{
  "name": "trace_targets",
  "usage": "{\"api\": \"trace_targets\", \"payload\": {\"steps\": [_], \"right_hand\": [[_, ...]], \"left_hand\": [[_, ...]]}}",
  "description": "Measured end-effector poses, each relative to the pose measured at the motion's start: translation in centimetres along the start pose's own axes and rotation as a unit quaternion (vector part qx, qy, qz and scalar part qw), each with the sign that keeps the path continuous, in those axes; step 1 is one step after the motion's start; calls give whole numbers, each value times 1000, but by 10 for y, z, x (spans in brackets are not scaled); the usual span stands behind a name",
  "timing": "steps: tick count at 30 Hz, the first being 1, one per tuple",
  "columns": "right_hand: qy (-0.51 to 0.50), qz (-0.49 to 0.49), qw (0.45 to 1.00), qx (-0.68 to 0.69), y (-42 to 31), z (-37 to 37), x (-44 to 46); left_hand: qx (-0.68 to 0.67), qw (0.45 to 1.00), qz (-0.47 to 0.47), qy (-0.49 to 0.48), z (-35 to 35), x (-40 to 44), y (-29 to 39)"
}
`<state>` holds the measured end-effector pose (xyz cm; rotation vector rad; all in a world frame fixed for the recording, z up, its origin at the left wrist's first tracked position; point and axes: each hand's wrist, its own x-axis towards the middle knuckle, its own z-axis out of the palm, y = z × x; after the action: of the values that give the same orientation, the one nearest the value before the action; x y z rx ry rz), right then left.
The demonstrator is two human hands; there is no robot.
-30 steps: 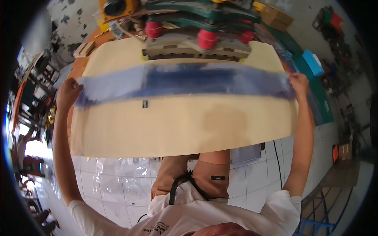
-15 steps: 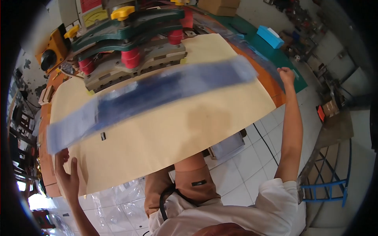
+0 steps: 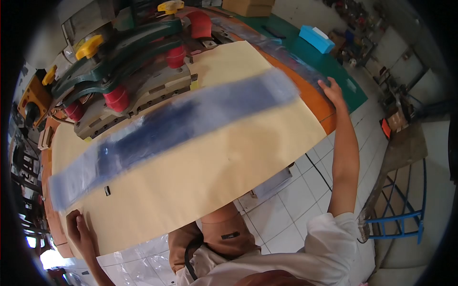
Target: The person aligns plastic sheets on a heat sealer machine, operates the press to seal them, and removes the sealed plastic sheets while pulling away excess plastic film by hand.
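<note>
A long strip of clear plastic film (image 3: 229, 106), bluish and darker toward its left part, stretches slantwise across a large cream sheet (image 3: 191, 186). It is blurred by motion. My left hand (image 3: 82, 233) is just below the film's lower left end, over the sheet's left corner. Its fingers are curled in with the thumb close to them; whether anything is between them is hidden. Beyond the film's right end, my right hand (image 3: 334, 93) is above the table's edge by a green mat, thumb and fingers apart. A small black piece (image 3: 107, 191) lies on the sheet.
A machine head with green arms (image 3: 129, 47), yellow knobs (image 3: 89, 46) and red cylinders (image 3: 117, 98) stands over the sheet's far left. A blue box (image 3: 316, 40) sits on the green mat (image 3: 353, 90). Blue metal bars (image 3: 398, 220) stand at right.
The view has shifted, so the machine looks nearer and lower left. The film's left end has come down lower. My right hand's fingers have opened from a fist; my left fingers have drawn in.
</note>
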<state>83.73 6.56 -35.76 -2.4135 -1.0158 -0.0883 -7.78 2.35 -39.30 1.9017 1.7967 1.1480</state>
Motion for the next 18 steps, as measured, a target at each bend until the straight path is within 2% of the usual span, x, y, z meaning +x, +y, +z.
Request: {"api": "trace_targets", "payload": {"steps": [7, 9, 12, 15, 18], "right_hand": [[-48, 8, 998, -33, -36, 24, 49], [-65, 71, 995, -21, -40, 22, 51], [-91, 87, 991, 44, -41, 23, 61], [-101, 92, 990, 23, -54, 15, 60], [-122, 71, 990, 1, -38, 31, 92]], "left_hand": [[-6, 1000, 21, 5, 5, 0, 8], [-12, 1000, 18, 9, 5, -1, 9], [-10, 1000, 18, -5, 3, 1, 7], [-19, 1000, 15, 0, 5, 3, 12], [-23, 1000, 17, 5, 6, 2, 15]]}}
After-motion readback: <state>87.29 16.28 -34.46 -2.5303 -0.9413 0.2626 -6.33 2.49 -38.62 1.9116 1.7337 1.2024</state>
